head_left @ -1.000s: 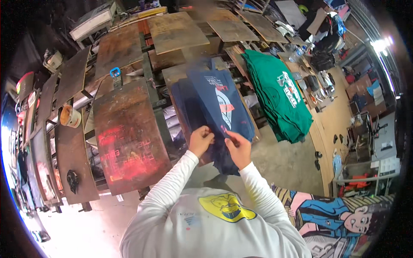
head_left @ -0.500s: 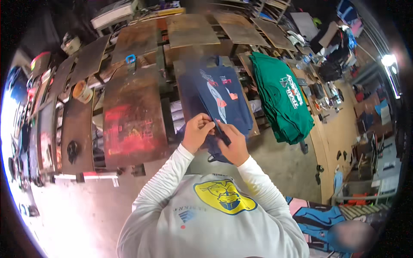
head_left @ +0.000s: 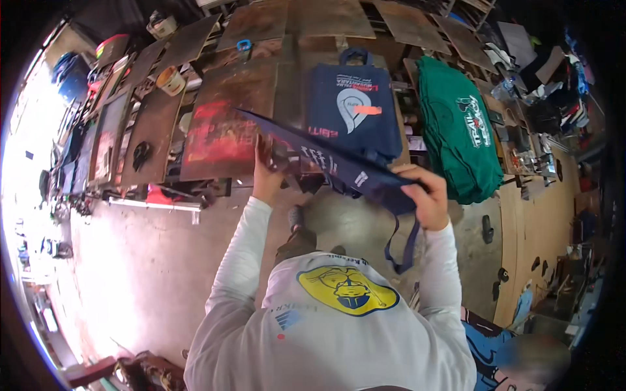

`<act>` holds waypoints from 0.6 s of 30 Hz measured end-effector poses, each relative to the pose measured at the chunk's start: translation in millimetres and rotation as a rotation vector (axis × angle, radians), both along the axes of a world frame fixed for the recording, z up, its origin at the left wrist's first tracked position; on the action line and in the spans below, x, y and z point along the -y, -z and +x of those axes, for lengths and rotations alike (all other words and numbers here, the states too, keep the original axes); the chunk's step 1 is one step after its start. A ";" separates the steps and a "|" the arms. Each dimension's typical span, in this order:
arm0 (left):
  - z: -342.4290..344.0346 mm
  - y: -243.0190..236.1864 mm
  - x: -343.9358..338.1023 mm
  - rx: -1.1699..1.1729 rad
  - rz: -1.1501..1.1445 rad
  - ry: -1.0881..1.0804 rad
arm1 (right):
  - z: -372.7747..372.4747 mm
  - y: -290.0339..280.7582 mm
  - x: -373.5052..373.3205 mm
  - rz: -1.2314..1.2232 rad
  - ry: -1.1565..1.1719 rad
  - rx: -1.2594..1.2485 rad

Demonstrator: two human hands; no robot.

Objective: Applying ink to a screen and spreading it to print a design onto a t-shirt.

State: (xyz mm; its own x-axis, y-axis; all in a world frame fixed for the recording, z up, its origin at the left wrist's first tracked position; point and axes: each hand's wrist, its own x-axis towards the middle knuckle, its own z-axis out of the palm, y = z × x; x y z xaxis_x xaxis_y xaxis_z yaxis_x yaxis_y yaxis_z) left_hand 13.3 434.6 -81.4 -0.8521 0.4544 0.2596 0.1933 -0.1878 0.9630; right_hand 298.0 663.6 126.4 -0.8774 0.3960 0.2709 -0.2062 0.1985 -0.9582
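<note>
A navy tote bag (head_left: 326, 159) with white print is stretched aslant between my hands, seen nearly edge-on. My right hand (head_left: 427, 195) grips its right end, thumb on the near side, and a strap loop dangles below. At the left part of the bag, my left hand (head_left: 267, 173) has its fingers raised against the fabric; they are partly hidden by it. Beyond the held bag lies another navy tote bag (head_left: 326, 98), flat on a board, with a pale teardrop print, an orange mark and its handle pointing away.
A stack of green printed shirts (head_left: 456, 130) lies to the right. On the left are a brown board stained with red ink (head_left: 218, 130), a small bucket (head_left: 171, 81) and a dark object (head_left: 141, 155). Another person (head_left: 521, 355) is at the lower right.
The hands were close together at a navy bag's near edge over the board. Now they are wide apart with a bag lifted between them, and the printed bag beyond shows more fully.
</note>
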 end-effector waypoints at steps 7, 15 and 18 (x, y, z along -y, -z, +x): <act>34.0 -87.9 53.3 0.040 0.091 0.137 | 5.8 3.4 -34.3 -0.110 0.071 0.052; 46.2 -109.6 151.8 0.257 -0.014 0.252 | -9.2 16.9 -13.0 -0.155 0.197 0.069; 53.8 -127.5 190.6 0.249 -0.084 0.278 | -15.1 25.8 -1.2 -0.154 0.178 0.075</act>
State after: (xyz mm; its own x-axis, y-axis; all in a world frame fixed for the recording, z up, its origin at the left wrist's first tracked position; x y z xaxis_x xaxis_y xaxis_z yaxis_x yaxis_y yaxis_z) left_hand 67.1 243.9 46.1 -0.7257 0.6879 0.0127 -0.0954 -0.1189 0.9883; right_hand 282.9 664.8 100.6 -0.8057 0.5775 0.1320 -0.1082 0.0757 -0.9912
